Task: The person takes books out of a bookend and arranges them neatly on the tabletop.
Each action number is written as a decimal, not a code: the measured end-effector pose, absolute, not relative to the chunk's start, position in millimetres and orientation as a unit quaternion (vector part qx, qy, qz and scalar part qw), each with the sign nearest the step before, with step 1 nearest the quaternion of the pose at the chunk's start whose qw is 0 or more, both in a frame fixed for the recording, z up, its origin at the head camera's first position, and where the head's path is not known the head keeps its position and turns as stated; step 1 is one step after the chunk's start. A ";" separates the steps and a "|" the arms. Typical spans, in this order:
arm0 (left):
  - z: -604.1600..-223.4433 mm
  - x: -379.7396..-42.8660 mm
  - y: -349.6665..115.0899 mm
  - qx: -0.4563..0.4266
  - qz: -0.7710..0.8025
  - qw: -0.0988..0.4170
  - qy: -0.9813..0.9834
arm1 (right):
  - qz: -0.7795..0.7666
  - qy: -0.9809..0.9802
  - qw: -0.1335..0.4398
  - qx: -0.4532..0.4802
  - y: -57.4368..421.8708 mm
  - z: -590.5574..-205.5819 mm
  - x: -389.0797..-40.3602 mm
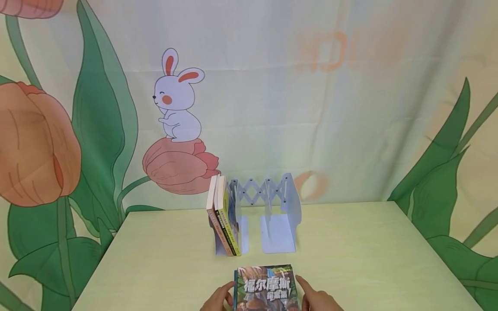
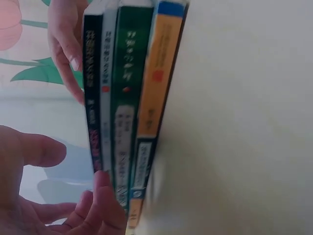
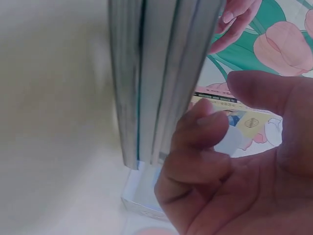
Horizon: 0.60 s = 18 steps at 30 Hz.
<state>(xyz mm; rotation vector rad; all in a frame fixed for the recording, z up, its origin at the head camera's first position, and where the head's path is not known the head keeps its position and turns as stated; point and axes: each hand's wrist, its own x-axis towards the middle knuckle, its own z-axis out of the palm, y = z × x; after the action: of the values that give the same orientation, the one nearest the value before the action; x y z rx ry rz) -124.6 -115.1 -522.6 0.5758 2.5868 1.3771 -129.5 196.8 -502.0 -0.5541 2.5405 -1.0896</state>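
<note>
The stack of flat-lying books with a dark illustrated top cover and white lettering (image 1: 266,288) is on the pale yellow-green surface (image 1: 155,246), in front of the pale lattice-backed bookend rack (image 1: 282,233). The left-hand grip (image 1: 217,298) is at the spine side, thumb and fingers parted; the right-hand grip (image 1: 319,299) is at the page-edge side, fingers loosely bent and thumb apart. Neither pinches the stack; whether every fingertip bears on it cannot be told. The step in hand appears to be steadying the stack from both sides. Place the fingers low enough to engage the bottom book. Press inward evenly, so that no middle volume slides. Align the spines and page edges until flush. Avoid loading one side only, as this could skew the layers. Do not catch loose page edges with the fingertips.
</note>
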 end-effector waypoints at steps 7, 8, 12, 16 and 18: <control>-499.7 -114.5 -111.4 0.201 0.404 0.025 0.892 | -0.383 0.891 0.176 -0.170 190.7 -486.7 -131.5; -497.2 -113.4 -111.1 0.203 0.388 0.014 0.899 | -0.377 0.893 0.176 -0.172 190.6 -485.0 -132.3; -493.9 -111.3 -111.4 0.235 0.305 -0.064 0.921 | -0.346 0.908 0.140 -0.193 189.7 -479.3 -132.8; -501.5 -118.8 -113.8 0.314 0.212 -0.186 0.907 | -0.313 0.923 0.054 -0.219 187.2 -478.1 -129.0; -505.2 -123.2 -113.3 0.330 0.172 -0.230 0.899 | -0.297 0.927 0.007 -0.228 185.1 -479.1 -127.0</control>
<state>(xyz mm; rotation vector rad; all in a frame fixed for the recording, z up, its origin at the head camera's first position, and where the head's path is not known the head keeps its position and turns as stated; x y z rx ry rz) -123.2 -113.3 -505.2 1.2244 3.3312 0.6387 -127.0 185.1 -479.1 -0.7127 2.8999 -0.9296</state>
